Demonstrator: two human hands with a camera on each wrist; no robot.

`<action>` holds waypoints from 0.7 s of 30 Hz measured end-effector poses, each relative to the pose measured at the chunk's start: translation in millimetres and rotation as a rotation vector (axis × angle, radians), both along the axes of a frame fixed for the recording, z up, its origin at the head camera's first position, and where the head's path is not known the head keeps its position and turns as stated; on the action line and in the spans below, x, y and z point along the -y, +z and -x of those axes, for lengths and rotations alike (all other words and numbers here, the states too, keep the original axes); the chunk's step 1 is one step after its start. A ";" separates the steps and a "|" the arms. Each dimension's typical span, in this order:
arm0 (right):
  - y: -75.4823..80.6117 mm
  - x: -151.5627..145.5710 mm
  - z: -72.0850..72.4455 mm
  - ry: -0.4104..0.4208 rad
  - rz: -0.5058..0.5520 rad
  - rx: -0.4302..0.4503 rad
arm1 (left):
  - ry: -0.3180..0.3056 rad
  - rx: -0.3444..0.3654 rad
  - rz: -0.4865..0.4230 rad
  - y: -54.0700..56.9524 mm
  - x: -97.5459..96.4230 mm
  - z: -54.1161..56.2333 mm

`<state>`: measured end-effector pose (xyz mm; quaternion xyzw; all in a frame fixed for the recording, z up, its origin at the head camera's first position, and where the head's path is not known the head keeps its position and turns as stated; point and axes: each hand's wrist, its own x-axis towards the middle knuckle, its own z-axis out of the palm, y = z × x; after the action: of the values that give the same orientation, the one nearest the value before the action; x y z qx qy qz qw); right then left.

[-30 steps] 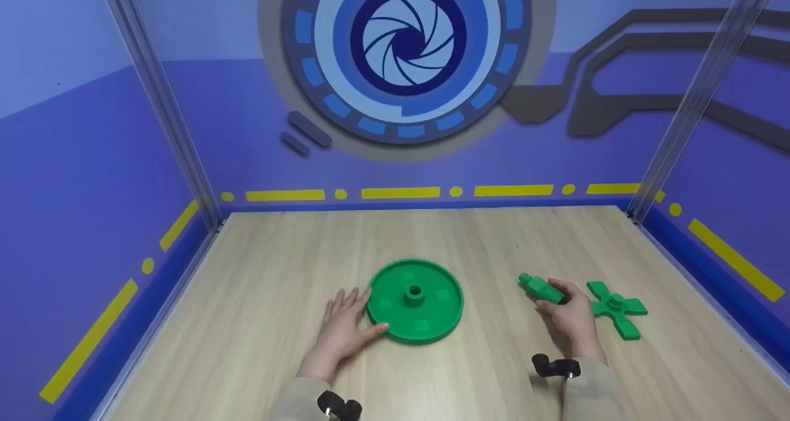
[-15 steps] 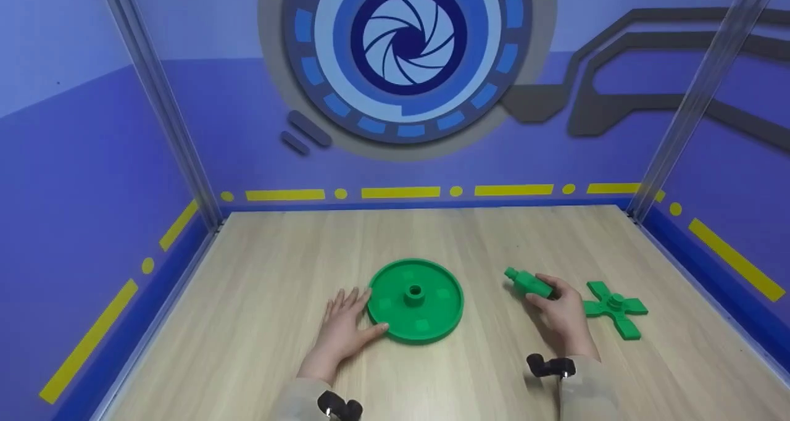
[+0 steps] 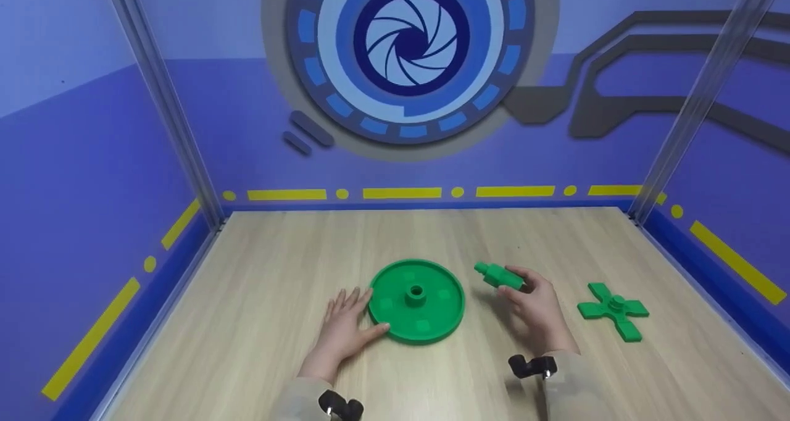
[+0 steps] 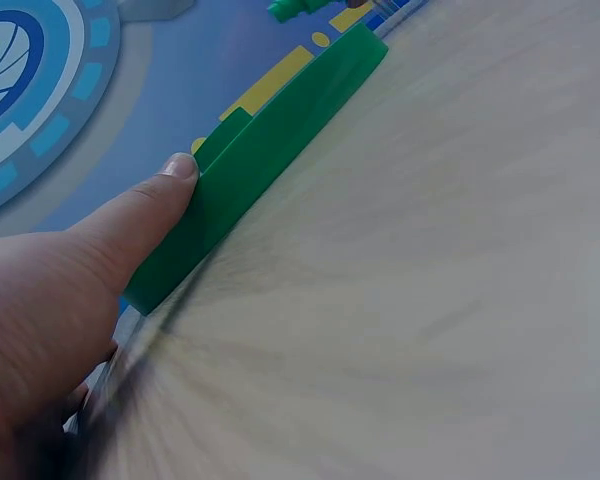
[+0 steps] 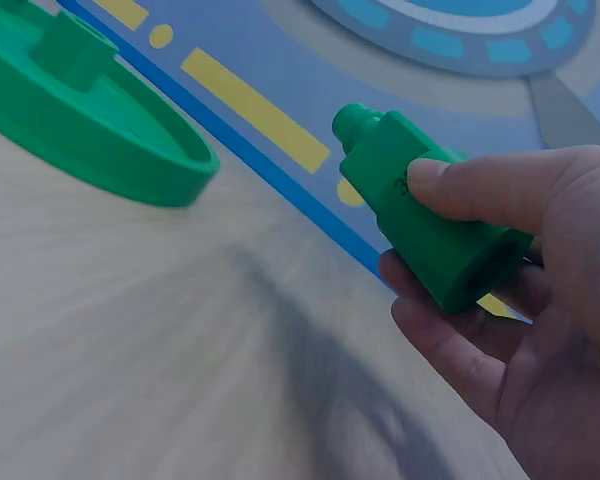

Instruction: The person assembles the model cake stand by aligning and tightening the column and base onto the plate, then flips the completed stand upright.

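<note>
The tabletop (image 3: pixel 296 242) is pale wood-look stuff with the grain running front to back. Back wall (image 3: pixel 210 118) is purple-blue, paler toward the top, and it's got this big camera-shutter graphic (image 3: pixel 411 41) with white blades, set inside blue and grey rings that run off the top edge. Two slanted grey pill marks (image 3: pixel 311 129) sit just lower left of it, and chunky grey-brown bands (image 3: pixel 666 43) stretch off to the right. Yellow dashes and dots (image 3: pixel 402 192) run low along the back wall, left wall (image 3: pixel 74 180) and right wall (image 3: pixel 740 192). Metal posts (image 3: pixel 163 100) stand in both rear corners.
</note>
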<state>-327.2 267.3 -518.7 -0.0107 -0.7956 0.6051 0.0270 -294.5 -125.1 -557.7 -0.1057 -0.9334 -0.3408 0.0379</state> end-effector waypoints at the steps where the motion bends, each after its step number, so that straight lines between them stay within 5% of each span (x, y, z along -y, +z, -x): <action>1: 0.9 3.3 -0.4 0.004 0.014 0.000 | -0.003 -0.005 0.000 0.1 0.0 0.2; 21: 11.0 60.2 1.0 0.073 0.183 -0.089 | 0.001 -0.005 0.002 -0.5 0.2 0.3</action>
<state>-328.3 207.0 -507.7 0.0428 -0.7349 0.6757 0.0394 -294.8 -125.4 -558.2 -0.1061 -0.9338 -0.3394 0.0403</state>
